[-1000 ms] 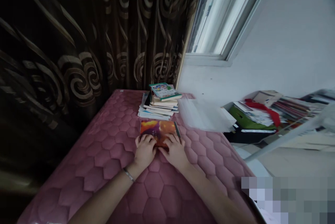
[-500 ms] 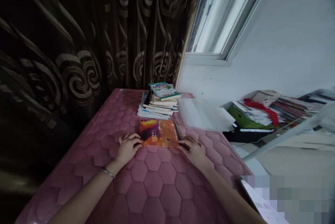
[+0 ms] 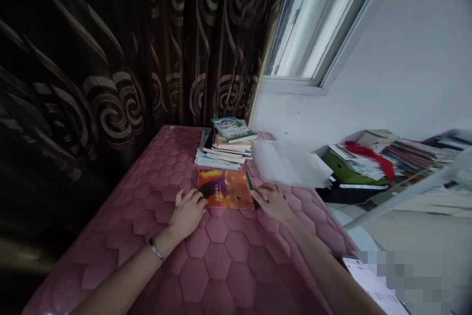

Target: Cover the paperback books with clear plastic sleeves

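Observation:
An orange and purple book (image 3: 228,190) lies flat on the pink quilted mattress (image 3: 212,261), its cover facing up with pale lettering. My left hand (image 3: 189,211), with a bracelet (image 3: 156,249) on the wrist, has its fingers curled at the book's left edge. At the opposite side, my right hand (image 3: 273,203) grips the lower right edge, thumb on the cover; its other fingertips are partly hidden. Just behind the book is a stack of books (image 3: 226,150), topped by a green-edged book (image 3: 234,129) set at an angle.
Right of the stack lies a whitish translucent sheet or bag (image 3: 289,161). Papers and a green folder or bag (image 3: 352,172) are piled beyond the mattress's right edge. A phone (image 3: 368,283) shows at lower right. A dark patterned curtain (image 3: 158,49) hangs at the left and back.
My left hand has shifted slightly right and turned, its fingers moving further along the book's left edge. My right thumb reaches more over the cover. The book stays about where it was.

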### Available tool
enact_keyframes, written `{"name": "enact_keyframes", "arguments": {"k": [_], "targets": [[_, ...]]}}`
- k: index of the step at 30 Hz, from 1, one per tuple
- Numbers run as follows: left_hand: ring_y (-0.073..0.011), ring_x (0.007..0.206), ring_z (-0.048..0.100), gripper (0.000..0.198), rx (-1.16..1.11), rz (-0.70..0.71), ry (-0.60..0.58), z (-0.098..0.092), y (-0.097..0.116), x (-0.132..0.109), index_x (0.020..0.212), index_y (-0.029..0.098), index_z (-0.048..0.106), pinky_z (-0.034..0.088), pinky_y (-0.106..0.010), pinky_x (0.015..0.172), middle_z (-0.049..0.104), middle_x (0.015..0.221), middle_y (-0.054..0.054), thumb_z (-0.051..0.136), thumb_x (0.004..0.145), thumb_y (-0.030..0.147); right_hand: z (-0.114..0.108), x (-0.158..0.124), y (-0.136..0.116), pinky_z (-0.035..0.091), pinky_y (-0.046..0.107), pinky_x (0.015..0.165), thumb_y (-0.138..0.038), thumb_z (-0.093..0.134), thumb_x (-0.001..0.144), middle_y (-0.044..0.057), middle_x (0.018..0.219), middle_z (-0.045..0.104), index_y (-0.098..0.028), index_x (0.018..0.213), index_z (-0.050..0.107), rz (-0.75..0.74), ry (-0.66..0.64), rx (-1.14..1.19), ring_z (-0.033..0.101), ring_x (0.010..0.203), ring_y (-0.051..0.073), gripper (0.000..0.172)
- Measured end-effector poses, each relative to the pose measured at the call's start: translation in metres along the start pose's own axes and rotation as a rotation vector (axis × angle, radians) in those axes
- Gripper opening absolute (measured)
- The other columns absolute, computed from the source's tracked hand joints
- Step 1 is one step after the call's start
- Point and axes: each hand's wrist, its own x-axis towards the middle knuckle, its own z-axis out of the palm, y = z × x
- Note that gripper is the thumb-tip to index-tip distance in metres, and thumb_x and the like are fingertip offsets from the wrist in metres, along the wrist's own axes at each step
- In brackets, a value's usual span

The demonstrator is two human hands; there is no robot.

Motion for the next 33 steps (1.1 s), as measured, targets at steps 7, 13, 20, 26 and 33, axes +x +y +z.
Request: {"name": "enact_keyframes", "arguments": {"k": [7,13,20,26,33], "targets": [[-0.0221,0.110,0.051,0.029,0.182,0.130,-0.005,0.019,0.039,0.017,0.107,0.026,0.062,0.030,-0.047,0.104,0.063,0.111,-0.006,0.048,0.089,0.009,0.018,0.078,-0.057,0.040,0.041,0.093,-0.038,0.042,0.095,0.006,0.127,0.060,-0.030,0.120,0.062,-0.246,-0.245,-0.121,0.055,0.113,0.024,0.033],[-0.0214,0.109,0.050,0.023,0.203,0.187,-0.006,0.022,0.018,0.019,0.105,0.026,0.062,0.029,-0.046,0.104,0.063,0.108,-0.004,0.051,0.090,0.013,0.029,0.102,-0.060,0.046,0.032,0.078,-0.034,0.045,0.093,0.010,0.104,0.070,-0.022,0.098,0.071,-0.201,-0.319,-0.168,0.065,0.091,0.022,0.029],[-0.0235,0.113,0.048,0.034,0.131,0.008,-0.009,0.005,-0.028,0.031,0.105,0.033,0.066,0.034,-0.047,0.099,0.061,0.117,-0.003,0.051,0.087,0.008,0.028,0.055,-0.030,0.044,0.029,0.064,-0.045,0.051,0.088,0.007,0.074,0.070,-0.023,0.070,0.070,-0.156,-0.289,-0.115,0.065,0.073,0.021,0.034],[-0.0159,0.105,0.056,0.034,-0.362,-0.293,-0.069,0.014,-0.037,0.067,0.089,0.025,0.071,0.041,-0.030,0.096,0.062,0.110,-0.003,0.047,0.083,0.002,0.035,0.027,-0.029,0.035,0.024,0.052,-0.053,0.050,0.087,0.003,0.064,0.065,-0.020,0.059,0.060,0.125,-0.236,0.114,0.061,0.062,0.016,0.044],[-0.0280,0.112,0.058,0.033,-0.500,-0.677,-0.052,0.024,-0.012,0.070,0.114,0.010,0.057,0.042,-0.037,0.094,0.062,0.116,-0.020,0.057,0.082,0.012,0.027,0.029,-0.039,0.032,0.024,0.050,-0.048,0.055,0.086,0.004,0.065,0.066,-0.018,0.060,0.061,0.172,-0.265,0.124,0.061,0.064,0.017,0.041]]}}
